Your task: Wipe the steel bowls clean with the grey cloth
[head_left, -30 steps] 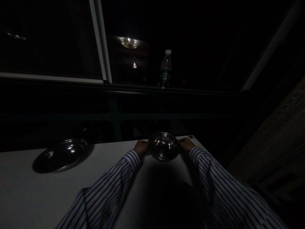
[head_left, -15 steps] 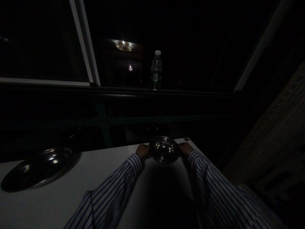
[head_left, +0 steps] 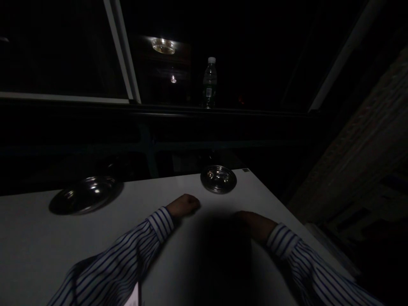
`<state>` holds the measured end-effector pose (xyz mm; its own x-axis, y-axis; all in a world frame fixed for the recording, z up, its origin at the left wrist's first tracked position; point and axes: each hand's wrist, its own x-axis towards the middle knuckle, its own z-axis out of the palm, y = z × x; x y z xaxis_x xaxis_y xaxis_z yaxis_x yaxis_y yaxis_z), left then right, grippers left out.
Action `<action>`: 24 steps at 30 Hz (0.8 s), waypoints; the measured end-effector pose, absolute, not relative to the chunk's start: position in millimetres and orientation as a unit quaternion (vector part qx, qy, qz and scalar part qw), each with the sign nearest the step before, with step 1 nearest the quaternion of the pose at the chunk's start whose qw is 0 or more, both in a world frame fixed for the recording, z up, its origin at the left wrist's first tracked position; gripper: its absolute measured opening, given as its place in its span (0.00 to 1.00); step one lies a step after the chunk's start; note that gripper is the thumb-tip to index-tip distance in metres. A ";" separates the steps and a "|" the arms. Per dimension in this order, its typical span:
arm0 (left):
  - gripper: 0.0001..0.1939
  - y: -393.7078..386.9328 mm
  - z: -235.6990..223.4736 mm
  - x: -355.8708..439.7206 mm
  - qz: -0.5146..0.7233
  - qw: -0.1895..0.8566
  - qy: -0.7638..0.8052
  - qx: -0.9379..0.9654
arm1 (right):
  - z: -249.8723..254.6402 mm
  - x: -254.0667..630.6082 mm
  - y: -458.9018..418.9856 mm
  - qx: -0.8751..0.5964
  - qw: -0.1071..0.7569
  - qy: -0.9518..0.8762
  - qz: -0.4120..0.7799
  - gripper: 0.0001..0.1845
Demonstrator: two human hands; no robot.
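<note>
A shiny metal bowl (head_left: 218,180) sits on the far part of the white table (head_left: 153,199), near its right corner. My left hand (head_left: 184,205) is just in front of the bowl and to its left, apart from it. Its fingers are curled in, with nothing visible in them. Nearer to me and to the right is my right hand (head_left: 256,225), low over the table and touching no bowl. Dark shadow hides its fingers. A larger shallow metal dish (head_left: 83,195) rests farther left on the same table.
Behind the table, a clear plastic bottle (head_left: 209,83) with a green label stands on the dark window ledge (head_left: 172,114). A small dark square (head_left: 245,170) marks the table's far right corner. At the bottom edge shows a bright flat thing (head_left: 134,296). The scene is very dim.
Both hands have let go of the bowl and drawn back toward me. The bowl now stands on the table by itself. The view has shifted slightly between frames.
</note>
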<state>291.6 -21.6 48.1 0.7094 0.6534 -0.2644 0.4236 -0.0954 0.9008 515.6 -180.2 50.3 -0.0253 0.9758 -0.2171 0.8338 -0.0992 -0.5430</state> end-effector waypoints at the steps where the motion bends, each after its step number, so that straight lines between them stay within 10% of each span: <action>1: 0.13 -29.6 48.1 286.7 0.099 0.560 0.362 0.738 | 45.8 510.8 -182.9 -0.695 0.121 -0.656 0.269 0.19; 15: 0.40 -83.2 62.4 205.4 0.154 0.495 0.445 0.730 | 54.9 438.6 -151.3 -0.652 0.328 -0.637 0.249 0.14; 24: 0.27 -90.8 63.6 119.9 0.233 0.429 0.512 0.707 | 11.3 433.1 -162.5 -0.691 0.330 -0.595 0.244 0.15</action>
